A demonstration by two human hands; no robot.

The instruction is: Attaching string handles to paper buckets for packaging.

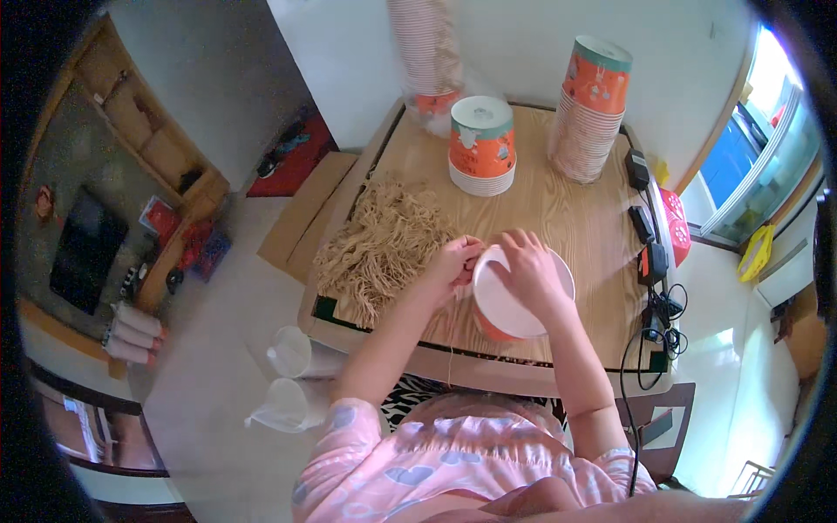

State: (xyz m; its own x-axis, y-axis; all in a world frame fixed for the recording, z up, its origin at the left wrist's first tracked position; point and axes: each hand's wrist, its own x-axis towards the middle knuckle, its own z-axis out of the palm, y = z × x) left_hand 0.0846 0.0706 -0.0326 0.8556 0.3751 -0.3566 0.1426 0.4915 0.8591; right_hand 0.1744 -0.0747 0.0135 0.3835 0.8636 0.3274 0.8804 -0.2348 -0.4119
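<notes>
In front of me on the table is a white-lined paper bucket [534, 315] with an orange outside, tilted so that its round opening faces me. My right hand [526, 272] reaches across the opening, fingers curled over the far left part of the rim. Beside that rim, my left hand [457, 263] is closed in a pinch. A thin beige string [451, 353] hangs from it toward the table's front edge. What lies between the two sets of fingertips is too small to make out. To the left spreads a large tangled heap of beige string [384, 244].
Behind stand a short stack of orange-and-green paper buckets [482, 148], a tall stack [590, 113] at right and a plastic-wrapped stack [427, 61]. Black power adapters and cables [651, 261] line the table's right edge. Wrapped white stacks [292, 405] lie on the floor at left.
</notes>
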